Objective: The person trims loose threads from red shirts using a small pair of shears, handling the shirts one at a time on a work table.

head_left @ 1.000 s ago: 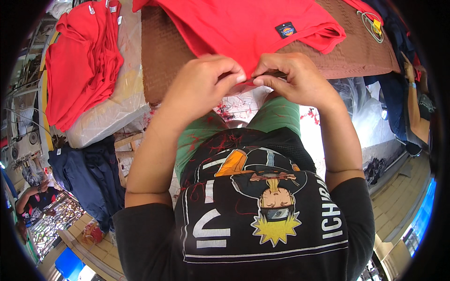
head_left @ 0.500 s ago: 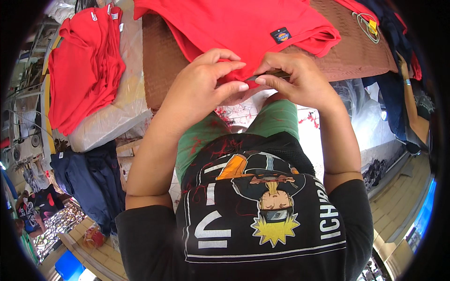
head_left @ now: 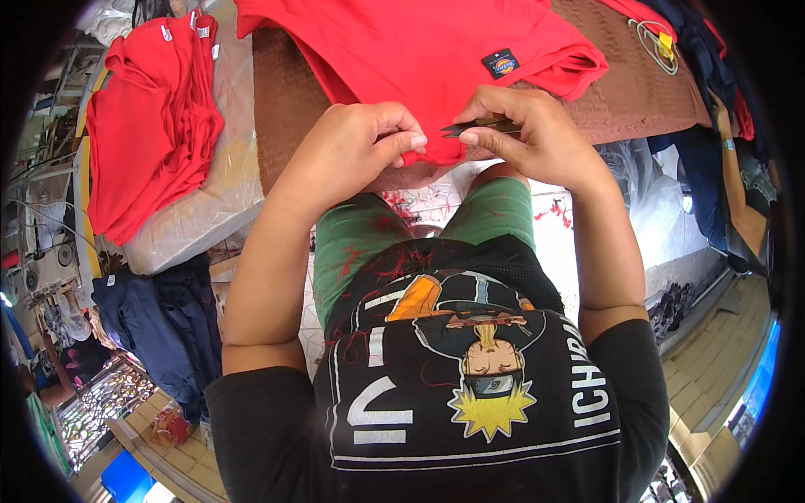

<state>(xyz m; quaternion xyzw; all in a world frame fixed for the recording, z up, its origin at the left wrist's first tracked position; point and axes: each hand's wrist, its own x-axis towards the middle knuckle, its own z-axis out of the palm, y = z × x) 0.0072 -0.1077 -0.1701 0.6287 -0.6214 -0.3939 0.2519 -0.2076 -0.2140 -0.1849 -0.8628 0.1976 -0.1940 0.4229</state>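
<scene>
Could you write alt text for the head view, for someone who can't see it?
A left hand holds the near edge of a red garment while the right hand holds dark snips beside it. The garment lies on a brown surface, with more red garments piled at left.

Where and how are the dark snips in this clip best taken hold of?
Probably by the rear of the dark snips, coming from the right, between thumb and index finger, as the right hand does. They lie crosswise, their pointed blades aimed left, toward the left hand, so that side is the one to avoid.
</scene>
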